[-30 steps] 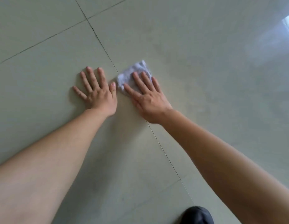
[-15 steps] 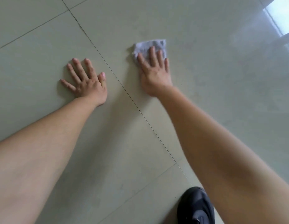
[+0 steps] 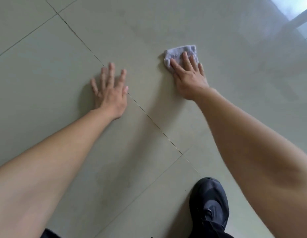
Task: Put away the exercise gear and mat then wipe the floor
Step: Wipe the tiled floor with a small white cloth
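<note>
The wiping step is in hand, and no exercise gear or mat is in view. To do it well, the right hand [image 3: 188, 79] should press evenly through the whole palm and sweep the cloth [image 3: 183, 49] in overlapping passes, so that no strip of the floor [image 3: 46, 74] is missed. The small grey cloth lies on the floor on the far right, under the straight fingers. That grip is flat and not clamped, with the arm stretched far forward. The left hand [image 3: 111, 93] is braced on the tile well apart from the cloth, fingers spread, holding nothing. A black shoe [image 3: 209, 200] stands near.
</note>
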### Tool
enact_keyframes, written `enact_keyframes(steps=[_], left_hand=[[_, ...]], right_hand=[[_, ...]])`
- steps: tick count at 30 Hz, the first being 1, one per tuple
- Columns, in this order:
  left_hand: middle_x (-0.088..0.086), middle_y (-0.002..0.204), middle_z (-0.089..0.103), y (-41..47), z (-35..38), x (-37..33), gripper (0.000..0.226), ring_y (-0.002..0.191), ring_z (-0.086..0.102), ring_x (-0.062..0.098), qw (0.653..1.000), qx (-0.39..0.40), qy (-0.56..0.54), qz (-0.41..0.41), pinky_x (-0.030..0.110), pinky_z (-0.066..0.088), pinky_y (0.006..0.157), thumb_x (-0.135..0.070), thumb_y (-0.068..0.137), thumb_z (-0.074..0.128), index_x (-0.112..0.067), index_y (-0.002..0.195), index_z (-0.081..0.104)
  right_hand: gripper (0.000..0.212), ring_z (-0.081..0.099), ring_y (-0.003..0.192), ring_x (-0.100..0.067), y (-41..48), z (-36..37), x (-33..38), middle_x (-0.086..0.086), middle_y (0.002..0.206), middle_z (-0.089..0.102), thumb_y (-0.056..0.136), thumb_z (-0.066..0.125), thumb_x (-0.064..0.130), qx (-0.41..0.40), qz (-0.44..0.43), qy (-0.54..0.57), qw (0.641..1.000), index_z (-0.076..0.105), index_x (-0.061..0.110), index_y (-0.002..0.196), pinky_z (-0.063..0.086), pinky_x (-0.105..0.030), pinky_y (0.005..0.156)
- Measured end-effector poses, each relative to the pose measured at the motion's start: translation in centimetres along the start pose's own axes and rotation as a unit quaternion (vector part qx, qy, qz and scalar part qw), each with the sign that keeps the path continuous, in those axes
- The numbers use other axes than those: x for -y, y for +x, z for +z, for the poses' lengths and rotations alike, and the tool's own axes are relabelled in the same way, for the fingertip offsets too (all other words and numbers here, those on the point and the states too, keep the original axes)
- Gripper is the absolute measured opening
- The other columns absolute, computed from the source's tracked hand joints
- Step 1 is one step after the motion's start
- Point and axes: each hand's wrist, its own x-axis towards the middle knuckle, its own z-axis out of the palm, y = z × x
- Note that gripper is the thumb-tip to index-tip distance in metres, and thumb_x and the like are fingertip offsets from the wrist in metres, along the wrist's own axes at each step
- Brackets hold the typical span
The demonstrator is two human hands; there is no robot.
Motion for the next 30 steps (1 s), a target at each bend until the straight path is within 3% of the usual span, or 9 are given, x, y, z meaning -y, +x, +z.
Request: enact_keyframes(steps=[2,5,11,15,18,20,25,28,30], left_hand=[[-0.002,0.164,-0.008,-0.1,0.7,-2.3,0.055,0.151,-0.007,0.024,0.999,0.017,0.007,0.043,0.058,-0.004,0.117,-0.038,0.104,0.026,-0.034,0.155,0.009],[-0.002,0.164,-0.007,-0.2,2.0,-3.3,0.055,0.150,-0.009,0.027,0.999,0.016,0.018,0.037,0.061,-0.007,0.114,-0.039,0.103,0.026,-0.036,0.155,0.008],[-0.002,0.164,-0.013,-0.1,2.1,-2.9,0.055,0.150,-0.014,0.028,0.999,0.029,0.023,0.028,0.062,-0.009,0.114,-0.039,0.103,0.020,-0.037,0.155,0.001],[-0.001,0.163,-0.015,0.0,2.3,-3.0,0.055,0.149,-0.016,0.028,0.998,0.037,0.032,0.030,0.060,-0.011,0.114,-0.039,0.103,0.018,-0.036,0.155,-0.001],[-0.001,0.163,-0.016,-0.1,2.1,-3.1,0.055,0.149,-0.017,0.029,0.998,0.044,0.032,0.028,0.060,-0.011,0.114,-0.039,0.104,0.018,-0.036,0.155,-0.001],[-0.001,0.163,-0.016,0.0,1.9,-3.3,0.055,0.149,-0.017,0.029,0.998,0.047,0.031,0.030,0.060,-0.011,0.114,-0.039,0.104,0.018,-0.036,0.155,0.000],[0.000,0.163,-0.015,-0.2,1.7,-3.7,0.055,0.149,-0.017,0.028,0.998,0.053,0.025,0.015,0.060,-0.011,0.115,-0.037,0.103,0.021,-0.036,0.155,0.002],[-0.001,0.162,-0.019,0.0,1.5,-3.7,0.059,0.148,-0.020,0.026,0.997,0.073,0.030,0.008,0.060,-0.013,0.115,-0.044,0.103,0.021,-0.032,0.156,-0.002],[-0.003,0.161,-0.023,0.3,1.4,-3.7,0.068,0.148,-0.023,0.025,0.995,0.091,0.032,0.007,0.059,-0.014,0.114,-0.053,0.101,0.020,-0.024,0.155,-0.009]], right_hand=[[0.057,-0.005,0.154,-0.030,-1.7,2.0,1.8,-0.010,0.168,-0.001,0.103,0.033,0.034,-0.029,0.014,0.016,0.999,0.017,0.039,0.158,-0.002,-0.045,0.124],[0.057,0.011,0.153,-0.037,-9.6,6.8,3.5,-0.017,0.164,0.018,0.099,0.044,0.030,-0.074,-0.083,0.006,0.994,0.034,0.030,0.155,0.008,-0.050,0.124],[0.053,0.005,0.155,-0.027,-14.9,7.3,-3.3,-0.006,0.166,0.013,0.104,0.037,0.037,0.018,-0.278,-0.074,0.958,0.024,0.038,0.156,0.007,-0.047,0.125],[0.053,0.004,0.155,-0.029,-9.7,3.9,-7.4,-0.009,0.167,0.010,0.104,0.037,0.032,-0.064,-0.020,-0.009,0.998,0.027,0.035,0.156,0.005,-0.051,0.124],[0.057,-0.009,0.154,-0.025,-9.3,3.9,-5.3,-0.007,0.168,-0.005,0.104,0.032,0.035,-0.091,0.186,0.070,0.976,0.014,0.036,0.158,-0.007,-0.043,0.124],[0.059,-0.012,0.154,-0.027,-12.0,6.2,-1.4,-0.010,0.167,-0.007,0.105,0.031,0.037,-0.124,0.228,0.102,0.960,0.011,0.033,0.159,-0.009,-0.042,0.123],[0.064,-0.006,0.154,-0.029,-22.7,12.9,6.2,-0.012,0.167,0.001,0.100,0.034,0.045,-0.077,0.094,0.055,0.991,0.014,0.030,0.160,-0.002,-0.046,0.124],[0.059,0.015,0.153,-0.029,-21.1,12.0,0.8,-0.009,0.165,0.021,0.098,0.042,0.047,-0.051,-0.061,0.000,0.997,0.032,0.034,0.155,0.013,-0.047,0.123],[0.058,0.015,0.152,-0.029,-18.2,9.8,-4.0,-0.010,0.164,0.023,0.098,0.039,0.049,-0.042,-0.086,-0.038,0.995,0.034,0.034,0.154,0.012,-0.047,0.123]])
